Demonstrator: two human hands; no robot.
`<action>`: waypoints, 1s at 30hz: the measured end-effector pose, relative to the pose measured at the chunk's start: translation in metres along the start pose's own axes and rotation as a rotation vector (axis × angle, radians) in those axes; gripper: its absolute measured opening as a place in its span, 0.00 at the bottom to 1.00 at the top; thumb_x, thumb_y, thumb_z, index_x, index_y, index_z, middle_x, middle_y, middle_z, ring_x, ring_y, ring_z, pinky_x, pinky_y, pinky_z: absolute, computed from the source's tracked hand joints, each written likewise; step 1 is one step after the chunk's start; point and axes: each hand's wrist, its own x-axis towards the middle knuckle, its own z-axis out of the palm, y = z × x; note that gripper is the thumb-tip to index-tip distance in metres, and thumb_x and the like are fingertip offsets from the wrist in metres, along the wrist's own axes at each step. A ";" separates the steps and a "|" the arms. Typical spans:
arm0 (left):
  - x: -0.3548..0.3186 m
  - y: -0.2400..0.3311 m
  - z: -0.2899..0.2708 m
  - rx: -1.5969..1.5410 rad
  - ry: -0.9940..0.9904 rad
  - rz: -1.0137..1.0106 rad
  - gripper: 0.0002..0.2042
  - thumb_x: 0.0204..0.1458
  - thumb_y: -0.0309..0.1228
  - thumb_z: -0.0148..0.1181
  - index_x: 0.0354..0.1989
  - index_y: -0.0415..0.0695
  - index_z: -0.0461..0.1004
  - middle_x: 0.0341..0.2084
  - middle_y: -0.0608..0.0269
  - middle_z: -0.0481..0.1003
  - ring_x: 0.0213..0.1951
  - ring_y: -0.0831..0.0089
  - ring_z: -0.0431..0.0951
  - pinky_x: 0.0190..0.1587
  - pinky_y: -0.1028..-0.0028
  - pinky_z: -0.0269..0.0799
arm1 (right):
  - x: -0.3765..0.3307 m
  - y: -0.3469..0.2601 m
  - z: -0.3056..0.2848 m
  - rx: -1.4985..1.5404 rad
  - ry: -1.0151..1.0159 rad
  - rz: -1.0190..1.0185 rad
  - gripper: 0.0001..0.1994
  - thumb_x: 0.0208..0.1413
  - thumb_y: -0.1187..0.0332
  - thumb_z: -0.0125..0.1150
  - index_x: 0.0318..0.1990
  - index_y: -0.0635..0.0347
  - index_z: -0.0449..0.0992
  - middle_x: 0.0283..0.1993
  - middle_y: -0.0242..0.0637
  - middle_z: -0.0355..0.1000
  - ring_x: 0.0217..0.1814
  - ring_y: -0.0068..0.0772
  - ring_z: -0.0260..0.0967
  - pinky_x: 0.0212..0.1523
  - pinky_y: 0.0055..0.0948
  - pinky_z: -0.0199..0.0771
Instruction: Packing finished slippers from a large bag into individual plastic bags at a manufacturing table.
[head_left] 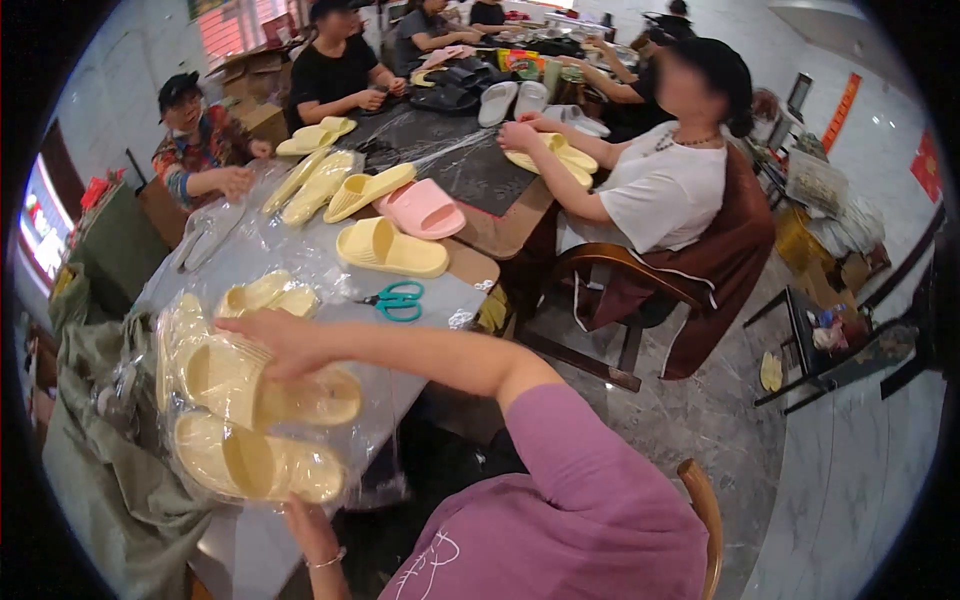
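Head view: two yellow slippers (pixel 225 460) in clear film (pixel 345 445) are positioned at the grey table (pixel 445 300). The upper slipper (pixel 222 375) is clasped by the right hand (pixel 275 342); the grip of the left hand (pixel 313 530) cannot be determined. One pair of teal scissors (pixel 400 302) is placed beyond.

Near yellow slippers (pixel 258 460): foam-like plastic, ribbed straps, matt (glare is the film's, not theirs)
Clear bag (pixel 378 490): thin plastic film, crinkled, very glossy
Pink slipper, far side (pixel 425 208): same foam look, smooth, matt
Scissors (pixel 390 300): teal plastic handles, smooth
Near tabletop (pixel 446 312): grey, smooth, slight sheen
Far dark sheet (pixel 450 180): smooth-looking, shiny film strip across it
Left drape (pixel 100 470): olive-grey cloth, rough, creased, matt
Right chair arm (pixel 610 256): brown wood, smooth, polished-looking
Chair cover (pixel 735 230): brown cloth, soft, matt, pale piping
Shirt (pixel 560 510): purple cloth, matt
Floor (pixel 700 430): marbled grey tile, glossy
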 end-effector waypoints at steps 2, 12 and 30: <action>-0.017 -0.006 0.022 -0.003 -0.176 -0.023 0.26 0.62 0.39 0.42 0.63 0.41 0.44 0.59 0.52 0.57 0.56 0.61 0.64 0.56 0.60 0.63 | 0.030 0.008 0.003 -0.179 -0.046 -0.023 0.40 0.37 0.65 0.64 0.63 0.55 0.56 0.61 0.49 0.57 0.65 0.50 0.50 0.64 0.45 0.48; -0.013 0.062 -0.029 0.681 0.023 0.227 0.13 0.58 0.27 0.47 0.47 0.34 0.70 0.40 0.55 0.75 0.44 0.66 0.73 0.50 0.71 0.65 | -0.083 0.060 0.004 -0.243 0.327 0.430 0.14 0.52 0.65 0.59 0.43 0.65 0.73 0.35 0.42 0.74 0.37 0.32 0.71 0.40 0.29 0.70; 0.058 0.006 -0.080 1.195 -0.009 0.268 0.24 0.59 0.33 0.39 0.62 0.33 0.53 0.64 0.44 0.50 0.66 0.53 0.48 0.67 0.63 0.38 | -0.082 0.052 0.027 0.794 -0.199 0.620 0.13 0.57 0.67 0.54 0.45 0.68 0.74 0.34 0.38 0.75 0.39 0.25 0.71 0.45 0.25 0.68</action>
